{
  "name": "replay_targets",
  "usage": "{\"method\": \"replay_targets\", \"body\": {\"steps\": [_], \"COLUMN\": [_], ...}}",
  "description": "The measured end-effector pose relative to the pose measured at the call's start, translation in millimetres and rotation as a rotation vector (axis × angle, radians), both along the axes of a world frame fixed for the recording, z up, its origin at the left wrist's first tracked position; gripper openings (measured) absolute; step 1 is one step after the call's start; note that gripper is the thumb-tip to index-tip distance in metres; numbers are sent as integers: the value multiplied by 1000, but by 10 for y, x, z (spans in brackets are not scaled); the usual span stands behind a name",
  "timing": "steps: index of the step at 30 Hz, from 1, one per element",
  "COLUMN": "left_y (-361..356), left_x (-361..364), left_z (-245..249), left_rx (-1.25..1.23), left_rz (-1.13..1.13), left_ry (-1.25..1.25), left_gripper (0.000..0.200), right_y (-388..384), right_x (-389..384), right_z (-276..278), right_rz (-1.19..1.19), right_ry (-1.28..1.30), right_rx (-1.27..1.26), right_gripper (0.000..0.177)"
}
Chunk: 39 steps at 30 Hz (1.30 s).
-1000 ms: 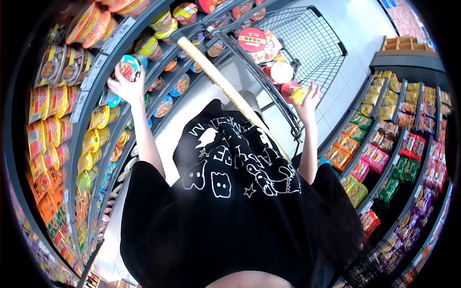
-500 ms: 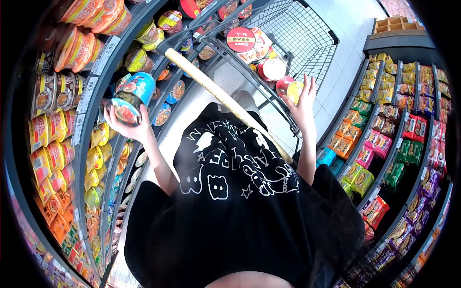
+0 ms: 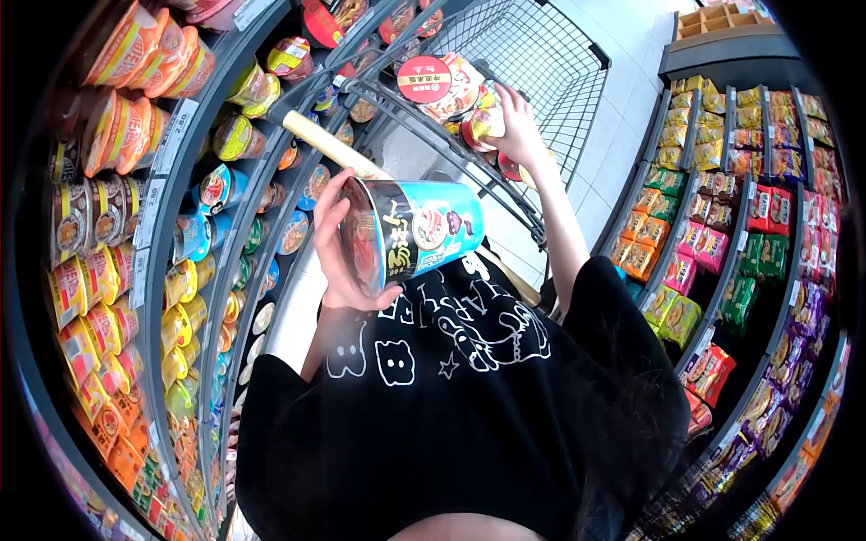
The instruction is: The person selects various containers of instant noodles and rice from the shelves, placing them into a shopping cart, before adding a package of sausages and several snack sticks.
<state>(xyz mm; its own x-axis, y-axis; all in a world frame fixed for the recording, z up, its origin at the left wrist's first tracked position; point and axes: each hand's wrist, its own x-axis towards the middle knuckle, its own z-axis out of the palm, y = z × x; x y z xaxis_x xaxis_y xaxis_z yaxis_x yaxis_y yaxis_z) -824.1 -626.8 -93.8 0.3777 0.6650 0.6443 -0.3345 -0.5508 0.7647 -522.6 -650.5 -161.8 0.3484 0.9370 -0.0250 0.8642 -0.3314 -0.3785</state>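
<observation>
My left hand (image 3: pixel 338 248) is wrapped round a large blue and black instant noodle cup (image 3: pixel 424 230), held on its side in front of my chest. Over the shopping cart (image 3: pixel 577 90), my right hand (image 3: pixel 521 135) has its fingers curled round a red and yellow instant noodle cup (image 3: pixel 478 126); part of that cup is hidden by the hand. A round red-lidded bowl (image 3: pixel 424 79) lies in the cart beside it. Just below my right wrist, another red cup (image 3: pixel 512 169) shows partly.
The cart's pale handle bar (image 3: pixel 325 144) crosses in front of me. Shelves of instant noodle cups (image 3: pixel 108 203) rise close on the left. A sloped rack of packaged snacks (image 3: pixel 704 216) stands on the right, across the tiled floor (image 3: pixel 622 108).
My left hand has brought the blue cup from near the left shelf to the middle, closer to me. My right hand has moved left and closed round a cup in the cart.
</observation>
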Motion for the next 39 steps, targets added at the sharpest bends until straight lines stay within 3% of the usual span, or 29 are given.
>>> {"method": "replay_targets", "body": {"steps": [4, 6, 10, 13, 16, 20, 23, 28, 32, 36, 37, 39], "left_y": [9, -1, 33, 210, 491, 825, 927, 930, 799, 798, 823, 772], "left_x": [-2, 2, 87, 245, 519, 1298, 1953, 2704, 2848, 2833, 2849, 2856], "left_z": [-16, -11, 97, 146, 260, 344, 83, -774, -1367, -1549, -1590, -1587], "left_rx": [-15, -29, -168, -82, 2, 314, 387, 570, 688, 789, 724, 802], "left_rz": [-1, -2, 50, 113, 77, 125, -10, -219, -222, -319, -437, -434], "left_ry": [31, 36, 51, 156, 324, 507, 710, 1056, 1224, 1279, 1347, 1406], "left_gripper": [88, 87, 90, 94, 90, 88, 91, 100, 101, 102, 113, 107], "right_y": [243, 278, 321, 212, -82, -658, -950, -1164, -1233, -1100, -1023, -803], "right_x": [151, 110, 199, 252, 229, 172, 55, -132, -203, 127, 271, 629], "right_z": [-685, -852, -1078, -898, -247, 180, 218, 169, 276, 537, 550, 451], "right_rz": [88, 108, 78, -112, -267, -411, -494, -584, -659, -664, -637, -591], "right_ry": [-209, -260, -430, -385, -233, -266, -222, -102, -9, -9, -46, -126], "right_rx": [-382, -504, -497, -235, -199, -222, -228, -271, -185, -79, -58, -35], "right_gripper": [120, 110, 97, 75, 76, 69, 69, 76, 76, 73, 72, 69]}}
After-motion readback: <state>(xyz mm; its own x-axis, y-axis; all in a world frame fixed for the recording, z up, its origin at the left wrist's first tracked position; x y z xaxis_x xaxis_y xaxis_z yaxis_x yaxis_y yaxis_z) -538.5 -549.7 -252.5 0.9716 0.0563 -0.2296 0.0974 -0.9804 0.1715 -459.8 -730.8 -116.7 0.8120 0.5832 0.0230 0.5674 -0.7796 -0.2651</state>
